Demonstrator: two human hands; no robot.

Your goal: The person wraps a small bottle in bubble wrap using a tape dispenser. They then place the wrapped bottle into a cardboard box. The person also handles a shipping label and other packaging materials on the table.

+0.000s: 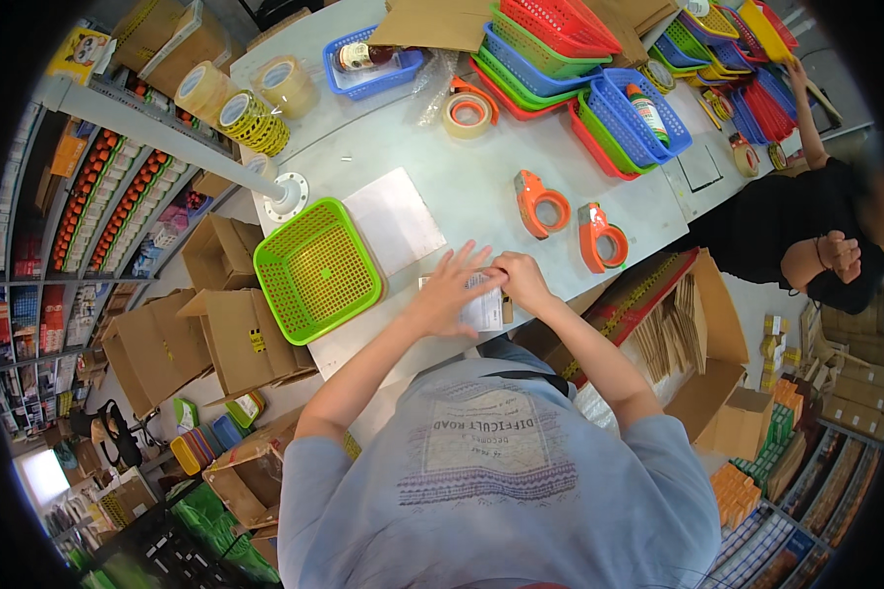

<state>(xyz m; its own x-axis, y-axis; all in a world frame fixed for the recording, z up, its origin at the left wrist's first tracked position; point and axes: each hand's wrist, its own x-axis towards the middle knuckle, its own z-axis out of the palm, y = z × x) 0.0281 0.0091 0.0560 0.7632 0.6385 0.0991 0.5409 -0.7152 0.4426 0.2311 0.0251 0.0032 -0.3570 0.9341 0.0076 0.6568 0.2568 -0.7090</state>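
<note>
My left hand [449,292] lies flat with spread fingers on a small white-labelled package [483,306] at the near edge of the pale grey table [462,187]. My right hand [523,281] is curled over the package's top right edge, fingertips pinching it. Both hands touch the package; most of it is hidden beneath them. A green square plastic basket [316,269] stands empty just left of my left hand, and a white sheet [394,220] lies beside it.
Two orange tape dispensers [542,203] [602,239] sit right of my hands. Stacked coloured baskets [560,49], tape rolls [469,114] and a blue basket with a bottle [370,59] fill the far side. Another person in black [805,236] stands at right. Cardboard boxes [236,334] surround the table.
</note>
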